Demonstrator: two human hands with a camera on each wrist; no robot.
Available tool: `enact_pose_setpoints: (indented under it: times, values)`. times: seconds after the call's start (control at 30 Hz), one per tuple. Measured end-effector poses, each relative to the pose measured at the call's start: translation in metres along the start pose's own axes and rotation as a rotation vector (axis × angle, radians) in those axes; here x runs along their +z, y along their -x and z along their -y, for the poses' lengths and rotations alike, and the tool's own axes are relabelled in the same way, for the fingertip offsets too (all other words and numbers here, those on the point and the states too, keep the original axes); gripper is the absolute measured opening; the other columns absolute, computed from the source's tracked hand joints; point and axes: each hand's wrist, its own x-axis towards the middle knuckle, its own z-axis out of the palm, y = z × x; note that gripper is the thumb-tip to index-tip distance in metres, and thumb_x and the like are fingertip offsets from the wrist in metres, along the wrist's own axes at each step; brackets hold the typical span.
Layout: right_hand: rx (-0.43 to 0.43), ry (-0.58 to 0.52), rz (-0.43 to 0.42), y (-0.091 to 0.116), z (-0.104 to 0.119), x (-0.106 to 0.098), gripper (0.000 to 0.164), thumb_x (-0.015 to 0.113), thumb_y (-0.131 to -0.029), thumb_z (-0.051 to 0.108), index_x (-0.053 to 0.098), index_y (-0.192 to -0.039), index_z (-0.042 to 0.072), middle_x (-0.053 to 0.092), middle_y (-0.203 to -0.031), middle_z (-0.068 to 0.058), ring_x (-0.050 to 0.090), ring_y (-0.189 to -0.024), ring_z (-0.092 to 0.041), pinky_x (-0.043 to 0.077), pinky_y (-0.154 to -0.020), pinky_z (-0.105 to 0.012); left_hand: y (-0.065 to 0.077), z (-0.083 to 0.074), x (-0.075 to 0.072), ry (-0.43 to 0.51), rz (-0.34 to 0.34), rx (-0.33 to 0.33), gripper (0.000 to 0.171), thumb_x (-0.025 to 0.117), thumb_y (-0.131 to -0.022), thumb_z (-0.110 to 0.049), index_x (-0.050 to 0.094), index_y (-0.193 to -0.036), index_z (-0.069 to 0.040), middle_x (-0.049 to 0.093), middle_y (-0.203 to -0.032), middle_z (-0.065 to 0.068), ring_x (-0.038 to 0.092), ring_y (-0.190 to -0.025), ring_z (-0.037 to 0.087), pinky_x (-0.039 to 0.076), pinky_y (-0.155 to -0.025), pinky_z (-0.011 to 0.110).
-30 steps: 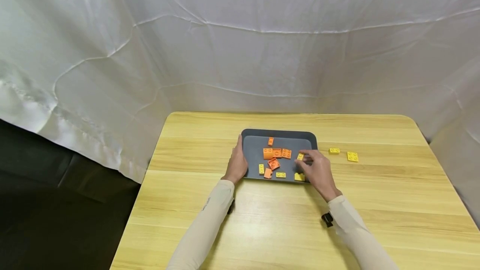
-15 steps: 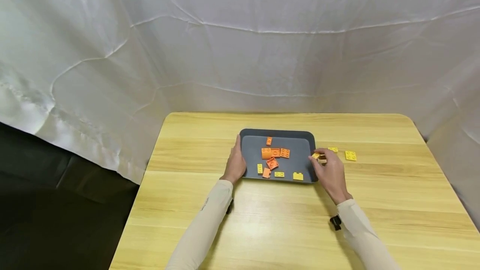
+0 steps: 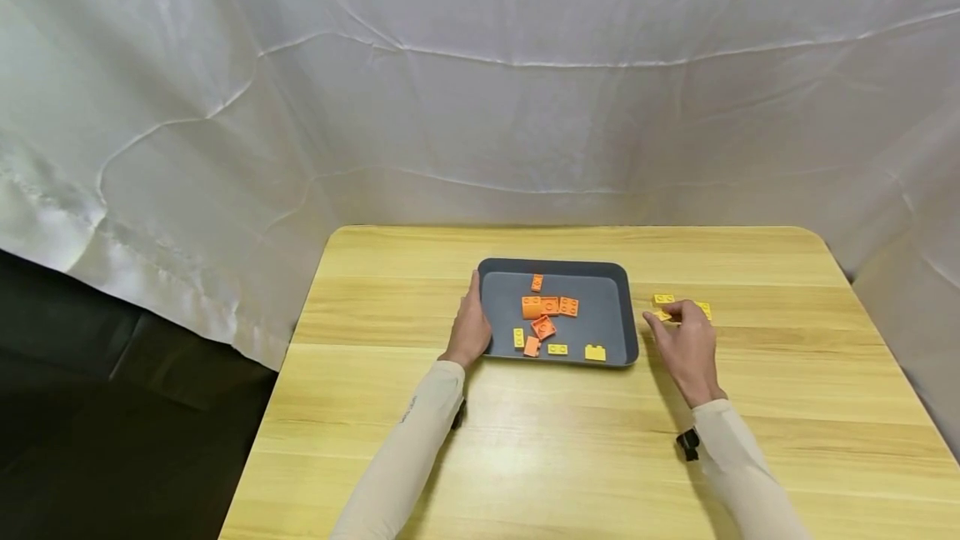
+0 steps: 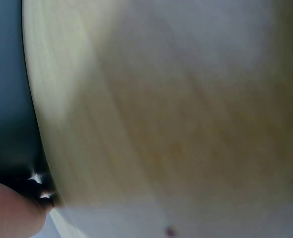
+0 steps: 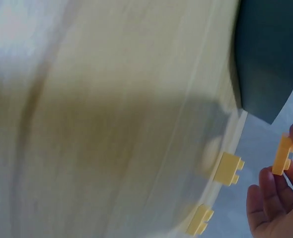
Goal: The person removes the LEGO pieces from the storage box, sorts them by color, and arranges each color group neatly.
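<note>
Thumb and fingertips of my right hand [image 3: 688, 355] pinch a small yellow toy brick [image 3: 662, 316], just right of the dark grey tray [image 3: 611, 307]. The right wrist view shows this brick [image 5: 282, 156] held up off the table, its studs sideways. Behind the hand lie a yellow two-stud brick [image 3: 663, 298] and a yellow four-stud brick [image 3: 703, 308], the latter partly hidden. My left hand [image 3: 468, 327] rests with fairly straight fingers along the tray's left side. Inside the tray are several orange bricks [image 3: 532, 307] and three yellow ones, including one [image 3: 595, 352] at the front right.
The tray stands on a light wooden table [image 3: 525, 457]. A pale grey curtain [image 3: 480, 123] hangs behind and beside the table. Dark material [image 3: 135, 407] shows at the lower left, past the table's left edge.
My right hand has carried the yellow brick from over the tray, across its right wall, to above the table near the two loose yellow bricks. The left hand has stayed at the tray's side.
</note>
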Motion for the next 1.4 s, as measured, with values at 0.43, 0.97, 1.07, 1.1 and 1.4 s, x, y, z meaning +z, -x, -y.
enact_pose_setpoints:
  times: [0.43, 0.97, 1.07, 1.1, 1.4]
  values:
    - [0.136, 0.134, 0.088, -0.002, -0.013, -0.007, 0.032, 0.082, -0.091, 0.014, 0.065, -0.097, -0.013, 0.065, -0.092, -0.032, 0.065, -0.081, -0.046, 0.053, -0.07, -0.06, 0.0, 0.002, 0.0, -0.01, 0.002, -0.003, 0.069, 0.036, -0.106, 0.007, 0.008, -0.167, -0.006, 0.028, -0.168, 0.017, 0.038, -0.147, 0.038, 0.023, -0.125, 0.045]
    - [0.162, 0.148, 0.137, -0.002, -0.025, 0.0, 0.033, 0.082, -0.091, 0.016, 0.062, -0.094, -0.01, 0.064, -0.091, -0.029, 0.063, -0.081, -0.044, 0.052, -0.068, -0.059, 0.0, 0.001, 0.001, 0.002, 0.002, 0.0, 0.069, 0.034, -0.106, 0.009, 0.008, -0.167, -0.006, 0.027, -0.168, 0.017, 0.035, -0.15, 0.035, 0.019, -0.127, 0.04]
    - [0.152, 0.153, 0.136, -0.003, -0.025, 0.001, 0.033, 0.083, -0.09, 0.016, 0.062, -0.093, -0.01, 0.064, -0.09, -0.028, 0.063, -0.079, -0.044, 0.051, -0.067, -0.058, 0.001, 0.001, 0.001, 0.008, 0.002, -0.003, 0.068, 0.034, -0.106, 0.009, 0.008, -0.167, -0.006, 0.027, -0.168, 0.017, 0.034, -0.15, 0.034, 0.019, -0.127, 0.041]
    - [0.151, 0.154, 0.138, -0.003, -0.025, 0.001, 0.033, 0.083, -0.09, 0.016, 0.062, -0.092, -0.01, 0.064, -0.09, -0.028, 0.063, -0.079, -0.044, 0.051, -0.067, -0.058, 0.001, 0.001, 0.001, 0.007, 0.002, -0.003, 0.068, 0.034, -0.106, 0.009, 0.008, -0.167, -0.006, 0.027, -0.168, 0.018, 0.033, -0.151, 0.034, 0.019, -0.127, 0.041]
    - [0.161, 0.162, 0.157, -0.003, -0.026, 0.002, 0.034, 0.085, -0.088, 0.015, 0.062, -0.091, -0.009, 0.064, -0.091, -0.03, 0.064, -0.081, -0.046, 0.052, -0.068, -0.061, 0.0, 0.001, 0.0, -0.019, 0.002, 0.013, 0.068, 0.035, -0.106, 0.008, 0.007, -0.167, -0.005, 0.028, -0.167, 0.018, 0.037, -0.149, 0.035, 0.021, -0.126, 0.041]
